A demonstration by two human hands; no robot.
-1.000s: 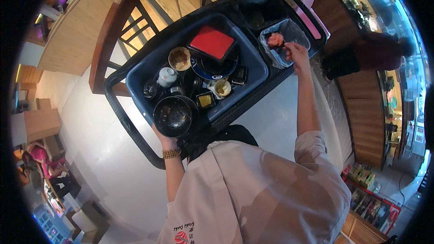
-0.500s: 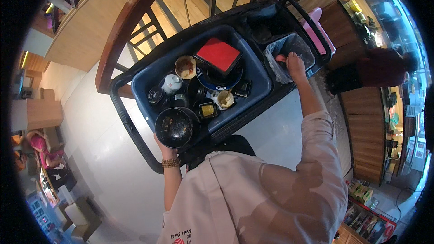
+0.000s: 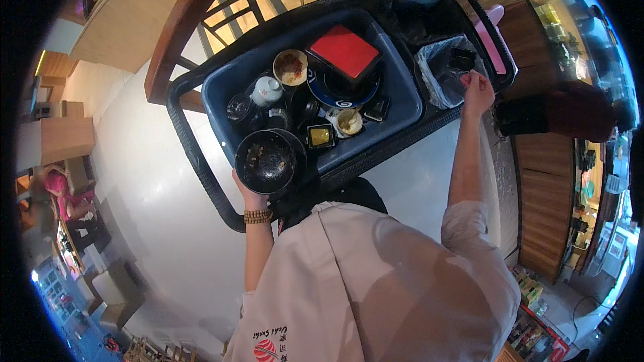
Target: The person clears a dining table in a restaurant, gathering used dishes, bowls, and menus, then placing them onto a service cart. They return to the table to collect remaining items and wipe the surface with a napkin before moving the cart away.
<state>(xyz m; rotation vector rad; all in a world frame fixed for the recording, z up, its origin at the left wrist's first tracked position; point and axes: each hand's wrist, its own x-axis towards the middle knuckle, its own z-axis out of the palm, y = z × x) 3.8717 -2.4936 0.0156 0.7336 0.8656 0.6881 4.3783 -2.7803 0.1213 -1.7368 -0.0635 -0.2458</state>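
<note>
My left hand (image 3: 248, 189) grips a black bowl (image 3: 266, 162) with food bits stuck inside, tilted over the tub's near-left corner. My right hand (image 3: 477, 94) is closed, fingers pinched, at the near rim of a bin lined with a clear plastic bag (image 3: 433, 75). Just beyond its fingertips a small black square piece (image 3: 461, 58) shows in the bag; whether they touch it I cannot tell. The blue tub (image 3: 409, 104) holds a red-topped black box (image 3: 345, 52), a blue-patterned plate (image 3: 343, 102), a stained bowl (image 3: 290, 68), a white cup (image 3: 267, 90) and a yellow-filled dish (image 3: 320, 136).
Tub and bin sit on a black cart with a looped handle (image 3: 194, 154) at the left. A wooden railing (image 3: 164, 60) runs along its far side. A pink plastic piece (image 3: 494, 40) stands by the right end. At the right, a person in dark clothes (image 3: 570, 112) is near wooden cabinets.
My right hand has drawn back to the bag's near right side. The small black piece now shows in the bag; the pinkish thing by the fingers is gone. My left hand still grips the bowl.
</note>
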